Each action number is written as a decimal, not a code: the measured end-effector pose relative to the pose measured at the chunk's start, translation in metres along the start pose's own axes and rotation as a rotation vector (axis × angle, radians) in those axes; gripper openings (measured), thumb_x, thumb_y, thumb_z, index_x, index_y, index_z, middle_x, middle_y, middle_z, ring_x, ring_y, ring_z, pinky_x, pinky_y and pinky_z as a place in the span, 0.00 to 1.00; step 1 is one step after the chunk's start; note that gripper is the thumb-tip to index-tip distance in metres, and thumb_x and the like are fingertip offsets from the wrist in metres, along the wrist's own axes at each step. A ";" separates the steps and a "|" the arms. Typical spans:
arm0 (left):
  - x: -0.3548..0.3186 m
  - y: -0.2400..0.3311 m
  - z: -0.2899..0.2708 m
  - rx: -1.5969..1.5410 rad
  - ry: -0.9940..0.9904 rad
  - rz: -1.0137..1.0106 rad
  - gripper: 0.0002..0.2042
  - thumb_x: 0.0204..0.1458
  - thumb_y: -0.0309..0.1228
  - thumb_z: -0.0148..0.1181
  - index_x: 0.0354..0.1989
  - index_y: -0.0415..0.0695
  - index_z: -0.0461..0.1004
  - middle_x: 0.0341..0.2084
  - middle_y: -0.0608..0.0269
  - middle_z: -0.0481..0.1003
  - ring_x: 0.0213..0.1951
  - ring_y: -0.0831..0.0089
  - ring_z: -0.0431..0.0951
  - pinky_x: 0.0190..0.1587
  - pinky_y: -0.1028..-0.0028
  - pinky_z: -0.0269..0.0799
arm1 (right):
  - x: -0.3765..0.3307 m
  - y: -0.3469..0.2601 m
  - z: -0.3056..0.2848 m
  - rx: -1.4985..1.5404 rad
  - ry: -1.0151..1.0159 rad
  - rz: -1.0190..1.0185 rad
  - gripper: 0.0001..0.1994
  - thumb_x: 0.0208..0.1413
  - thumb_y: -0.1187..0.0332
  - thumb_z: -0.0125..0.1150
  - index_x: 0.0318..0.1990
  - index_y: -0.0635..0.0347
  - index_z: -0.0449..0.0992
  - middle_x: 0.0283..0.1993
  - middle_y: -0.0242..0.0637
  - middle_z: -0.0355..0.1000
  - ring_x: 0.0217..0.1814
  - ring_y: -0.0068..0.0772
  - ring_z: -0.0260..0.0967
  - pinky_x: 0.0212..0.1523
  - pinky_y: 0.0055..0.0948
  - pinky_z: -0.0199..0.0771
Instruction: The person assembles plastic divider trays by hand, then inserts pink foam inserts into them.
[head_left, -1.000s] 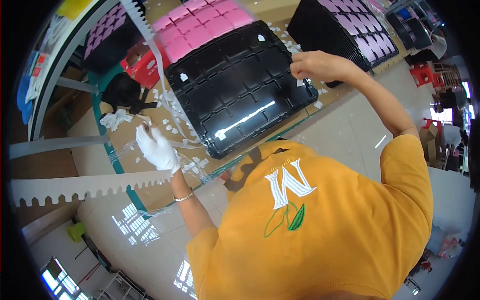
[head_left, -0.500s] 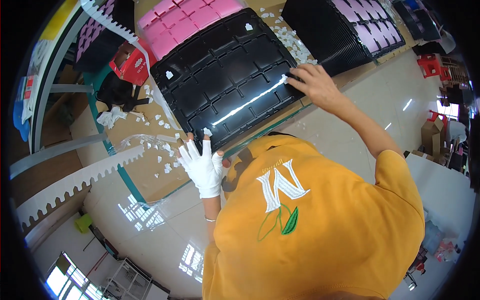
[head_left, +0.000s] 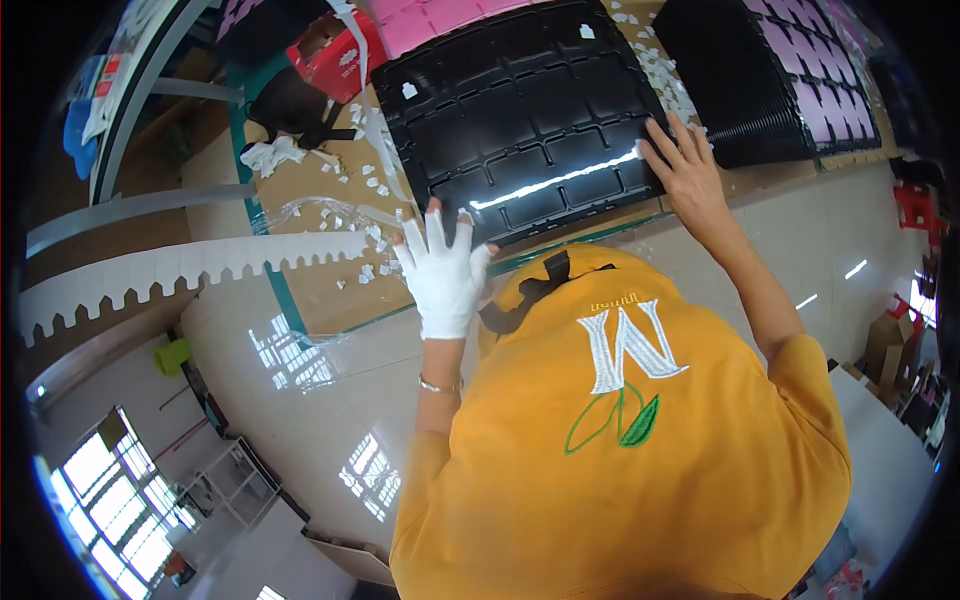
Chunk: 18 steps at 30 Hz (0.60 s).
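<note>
On the brown table (head_left: pixel 320 310), right in front of the person, lies a wide black tray (head_left: pixel 525 120). Two little white tags (head_left: pixel 409 91) sit on it, one near each far corner. The left hand (head_left: pixel 443 275) wears a white glove with bare fingertips. Its fingers are spread apart at the near left corner, next to a small white bit (head_left: pixel 465 216). The right hand (head_left: pixel 688 175) is bare, and its fingers are a little apart on the near right corner. Neither hand is squeezed around the tray. A white spot shows by the right fingertips, but it is too small to tell what it is.

To do this well, soft, flat fingers seem best, pushing the same on both sides so the tray does not slide or bend. Loose white scraps (head_left: pixel 668 85) lie beside it, so it looks wise not to brush them. The tall black stack (head_left: pixel 735 110) stands near the right hand, so elbows need care.
</note>
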<state>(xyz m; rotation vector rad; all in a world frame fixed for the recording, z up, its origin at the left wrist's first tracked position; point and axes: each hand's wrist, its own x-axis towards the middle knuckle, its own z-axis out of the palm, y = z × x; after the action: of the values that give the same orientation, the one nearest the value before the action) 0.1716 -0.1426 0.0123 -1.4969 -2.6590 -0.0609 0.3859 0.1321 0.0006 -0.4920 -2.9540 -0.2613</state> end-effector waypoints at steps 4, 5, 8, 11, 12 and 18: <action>-0.004 0.002 -0.005 -0.038 0.068 -0.040 0.16 0.47 0.45 0.59 0.42 0.52 0.77 0.56 0.54 0.63 0.55 0.50 0.62 0.59 0.48 0.53 | -0.008 -0.003 -0.004 0.057 -0.010 0.015 0.23 0.44 0.80 0.53 0.53 0.60 0.73 0.65 0.42 0.58 0.72 0.50 0.45 0.66 0.52 0.47; 0.000 0.001 -0.005 -0.030 0.063 -0.046 0.16 0.47 0.45 0.59 0.42 0.52 0.77 0.56 0.54 0.63 0.55 0.50 0.62 0.59 0.48 0.53 | -0.006 -0.002 -0.002 0.054 -0.011 0.027 0.23 0.44 0.81 0.53 0.52 0.59 0.74 0.66 0.42 0.57 0.72 0.49 0.44 0.66 0.52 0.47; 0.019 -0.002 0.001 -0.049 0.142 -0.052 0.12 0.44 0.40 0.61 0.36 0.50 0.78 0.55 0.55 0.64 0.55 0.51 0.62 0.56 0.50 0.56 | 0.004 -0.001 -0.002 0.086 -0.016 0.043 0.21 0.45 0.82 0.53 0.50 0.59 0.76 0.67 0.40 0.57 0.73 0.47 0.43 0.67 0.51 0.46; 0.030 -0.008 0.006 -0.112 0.128 -0.091 0.07 0.40 0.32 0.63 0.30 0.50 0.78 0.55 0.56 0.66 0.54 0.52 0.63 0.55 0.53 0.59 | 0.011 0.004 -0.002 0.127 -0.023 0.044 0.21 0.45 0.83 0.53 0.49 0.59 0.77 0.67 0.38 0.57 0.73 0.46 0.43 0.67 0.51 0.45; 0.031 -0.009 0.008 -0.107 0.127 -0.097 0.07 0.40 0.32 0.63 0.30 0.50 0.78 0.55 0.56 0.66 0.54 0.52 0.63 0.55 0.53 0.59 | 0.011 0.005 -0.001 0.138 -0.026 0.045 0.21 0.45 0.83 0.53 0.48 0.58 0.77 0.67 0.37 0.57 0.73 0.45 0.43 0.68 0.51 0.45; 0.036 -0.015 0.011 -0.234 0.095 -0.076 0.07 0.39 0.30 0.64 0.29 0.48 0.77 0.56 0.56 0.65 0.56 0.47 0.63 0.57 0.50 0.58 | 0.009 0.009 0.008 0.198 -0.005 0.085 0.22 0.44 0.86 0.53 0.48 0.57 0.77 0.66 0.37 0.59 0.73 0.43 0.44 0.68 0.50 0.47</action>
<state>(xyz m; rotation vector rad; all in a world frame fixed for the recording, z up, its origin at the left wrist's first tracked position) 0.1393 -0.1194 0.0052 -1.4113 -2.7074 -0.4510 0.3793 0.1449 -0.0043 -0.5885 -2.9129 0.0420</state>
